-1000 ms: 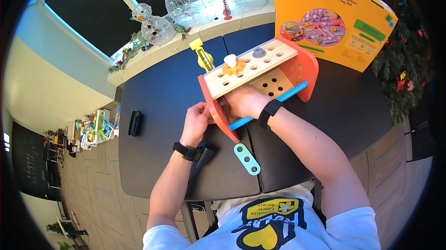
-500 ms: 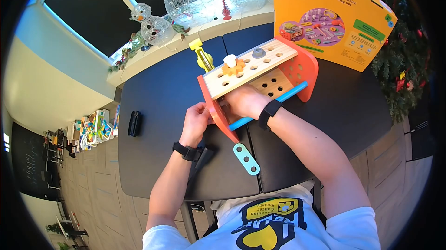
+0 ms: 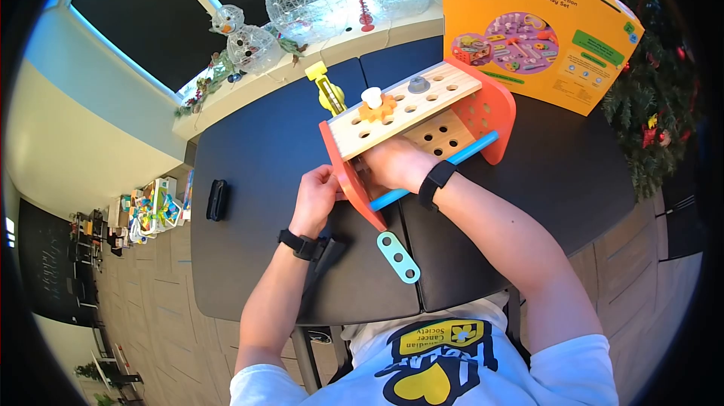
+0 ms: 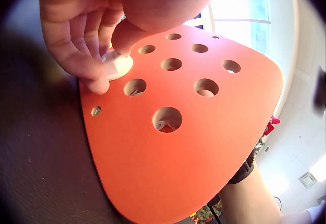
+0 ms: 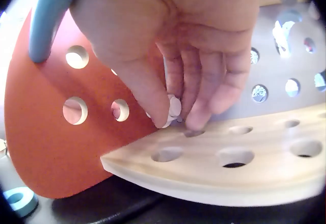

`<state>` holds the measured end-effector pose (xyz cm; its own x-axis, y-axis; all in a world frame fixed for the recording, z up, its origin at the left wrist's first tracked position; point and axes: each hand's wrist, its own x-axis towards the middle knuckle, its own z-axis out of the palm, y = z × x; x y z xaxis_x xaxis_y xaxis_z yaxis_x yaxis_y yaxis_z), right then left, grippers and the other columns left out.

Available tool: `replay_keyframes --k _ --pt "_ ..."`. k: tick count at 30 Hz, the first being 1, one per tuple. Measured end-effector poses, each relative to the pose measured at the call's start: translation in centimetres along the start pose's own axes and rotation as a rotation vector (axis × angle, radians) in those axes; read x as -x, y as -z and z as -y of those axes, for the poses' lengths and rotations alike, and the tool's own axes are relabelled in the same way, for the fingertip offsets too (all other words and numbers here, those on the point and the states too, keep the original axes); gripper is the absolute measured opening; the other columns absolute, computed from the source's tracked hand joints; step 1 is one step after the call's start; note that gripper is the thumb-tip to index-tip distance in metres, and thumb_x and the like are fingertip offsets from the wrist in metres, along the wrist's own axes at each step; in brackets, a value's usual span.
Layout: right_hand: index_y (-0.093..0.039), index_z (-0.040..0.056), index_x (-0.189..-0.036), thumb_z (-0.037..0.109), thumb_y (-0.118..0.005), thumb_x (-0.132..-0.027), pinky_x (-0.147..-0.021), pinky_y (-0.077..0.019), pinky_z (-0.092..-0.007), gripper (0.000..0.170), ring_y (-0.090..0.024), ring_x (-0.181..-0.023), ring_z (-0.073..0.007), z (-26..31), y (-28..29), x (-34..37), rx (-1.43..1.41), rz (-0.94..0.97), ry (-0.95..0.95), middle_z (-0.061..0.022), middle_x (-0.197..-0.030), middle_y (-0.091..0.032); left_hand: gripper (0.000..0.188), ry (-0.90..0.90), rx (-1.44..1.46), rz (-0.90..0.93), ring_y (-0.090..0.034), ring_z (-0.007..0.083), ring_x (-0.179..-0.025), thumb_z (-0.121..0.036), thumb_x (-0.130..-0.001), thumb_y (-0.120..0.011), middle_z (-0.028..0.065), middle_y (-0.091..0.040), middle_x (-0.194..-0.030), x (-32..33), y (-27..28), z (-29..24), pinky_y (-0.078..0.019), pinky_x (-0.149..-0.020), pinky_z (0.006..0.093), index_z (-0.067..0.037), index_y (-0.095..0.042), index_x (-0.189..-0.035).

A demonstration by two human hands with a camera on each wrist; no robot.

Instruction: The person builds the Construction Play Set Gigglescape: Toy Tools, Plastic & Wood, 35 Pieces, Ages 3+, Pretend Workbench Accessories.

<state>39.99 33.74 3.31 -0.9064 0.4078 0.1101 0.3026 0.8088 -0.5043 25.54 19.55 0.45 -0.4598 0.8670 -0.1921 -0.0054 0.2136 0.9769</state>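
A toy workbench stands on the table, with a pale wooden top, red side panels and a blue bar. My left hand is outside the left red panel, pinching a round white bolt head against one of its holes. Inside the bench, under the top, my right hand reaches past the blue bar. Its thumb and fingers pinch a small white piece close to the panel's inner face, just over the lower holed board. Fingers partly hide both white pieces.
An orange gear with a white bolt and a grey bolt sit on the bench top. A yellow tool is at its left end. A turquoise strip lies in front, a black case to the left. A yellow box stands behind.
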Motion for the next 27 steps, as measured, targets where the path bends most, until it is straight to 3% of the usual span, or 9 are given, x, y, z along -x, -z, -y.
replay_keyframes --k 2,8,11,14,20,26,27 --pt "-0.069 0.0064 -0.114 0.017 -0.077 -0.08 -0.094 -0.0567 -0.0447 0.037 -0.069 -0.107 -0.0356 -0.1 -0.2 -0.2 -0.068 -0.02 -0.022 -0.0173 -0.116 -0.072 0.024 0.001 -0.007 -0.006 -0.072 0.0154 -0.083 -0.015 -0.107 -0.054 0.0079 -0.074 -0.097 0.0 0.0 -0.1 -0.0597 -0.076 0.0303 0.005 -0.067 -0.108" --pt "-0.07 0.0048 -0.111 0.014 -0.073 -0.083 -0.09 -0.0569 -0.0458 0.029 -0.07 -0.102 -0.0363 1.4 1.6 0.4 0.022 0.101 -0.034 -0.0178 -0.107 -0.074 0.024 -0.001 -0.013 -0.01 -0.072 0.0159 -0.083 -0.015 -0.107 -0.054 0.0084 -0.074 -0.098 0.2 -0.1 -0.3 -0.06 -0.077 0.0306 0.005 -0.067 -0.109" --pt "-0.07 0.0049 -0.11 0.015 -0.074 -0.083 -0.089 -0.0571 -0.0453 0.029 -0.07 -0.102 -0.0358 0.4 0.4 0.1 0.018 -0.011 0.036 -0.0173 -0.106 -0.074 0.024 -0.007 -0.016 -0.015 -0.072 0.0161 -0.084 -0.014 -0.107 -0.055 0.0086 -0.074 -0.099 0.0 -0.1 -0.2 -0.0601 -0.077 0.0309 0.005 -0.067 -0.11" --pt "-0.068 0.0047 -0.114 0.014 -0.074 -0.082 -0.092 -0.0572 -0.0451 0.034 -0.069 -0.106 -0.0372 -0.2 0.0 -0.2 -0.116 -0.004 0.0 -0.0187 -0.113 -0.072 0.024 -0.006 -0.01 -0.011 -0.072 0.0162 -0.083 -0.015 -0.107 -0.055 0.0088 -0.074 -0.099 0.0 -0.1 -0.2 -0.0602 -0.077 0.0312 0.005 -0.067 -0.11" --pt "-0.067 0.0037 -0.114 0.012 -0.073 -0.084 -0.09 -0.0572 -0.0457 0.032 -0.069 -0.106 -0.0369 0.9 1.3 0.1 -0.017 0.097 0.013 -0.0195 -0.114 -0.072 0.024 -0.007 -0.026 -0.02 -0.072 0.016 -0.084 -0.015 -0.107 -0.056 0.0093 -0.074 -0.099 0.3 -0.2 -0.6 -0.0601 -0.077 0.0313 0.006 -0.067 -0.111" --pt "-0.066 0.003 -0.117 0.01 -0.074 -0.083 -0.094 -0.0561 -0.0447 0.036 -0.067 -0.112 -0.0368 0.4 0.7 -0.1 -0.254 0.058 -0.08 -0.0202 -0.117 -0.071 0.024 -0.009 -0.019 -0.003 -0.072 0.0162 -0.085 -0.015 -0.106 -0.057 0.0098 -0.074 -0.1 0.2 -0.2 -0.4 -0.06 -0.078 0.0313 0.006 -0.067 -0.113" --pt "-0.066 0.0028 -0.117 0.01 -0.074 -0.083 -0.094 -0.0561 -0.0446 0.036 -0.067 -0.112 -0.0369 0.5 0.8 0.0 -0.193 0.048 -0.045 -0.0203 -0.118 -0.071 0.024 -0.007 -0.014 -0.005 -0.072 0.0162 -0.085 -0.014 -0.106 -0.057 0.0099 -0.074 -0.101 0.2 -0.2 -0.5 -0.06 -0.078 0.0314 0.006 -0.067 -0.113"
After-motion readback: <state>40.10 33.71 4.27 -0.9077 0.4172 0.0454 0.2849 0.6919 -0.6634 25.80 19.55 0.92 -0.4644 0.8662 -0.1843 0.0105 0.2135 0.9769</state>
